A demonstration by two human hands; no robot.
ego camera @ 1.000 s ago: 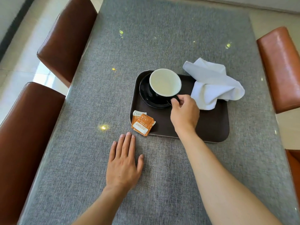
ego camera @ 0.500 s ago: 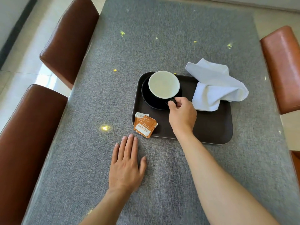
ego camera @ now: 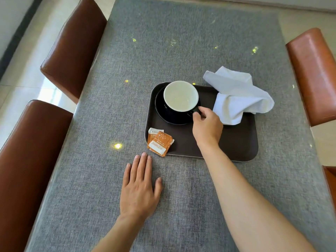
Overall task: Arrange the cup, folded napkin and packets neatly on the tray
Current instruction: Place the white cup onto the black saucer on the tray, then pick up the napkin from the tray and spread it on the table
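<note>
A dark brown tray [ego camera: 236, 142] lies on the grey table. A black cup [ego camera: 181, 96] with a white inside stands on a black saucer [ego camera: 171, 118] at the tray's far left corner. My right hand [ego camera: 207, 126] pinches the cup's handle. A crumpled white napkin [ego camera: 236, 97] drapes over the tray's far right edge, partly on the table. Two orange and white packets [ego camera: 160, 141] overlap on the tray's near left corner, hanging over its rim. My left hand [ego camera: 140, 186] rests flat on the table, fingers together, just short of the packets.
The grey woven table top [ego camera: 163, 51] stretches far ahead. Two brown leather chairs [ego camera: 72, 44] stand along the left side, another orange-brown chair [ego camera: 314, 73] on the right, and a fourth chair corner [ego camera: 330, 177] at the right edge.
My right hand has stayed on the cup's handle, with cup and saucer sitting slightly nearer the tray's far left corner. My left hand has not moved on the table.
</note>
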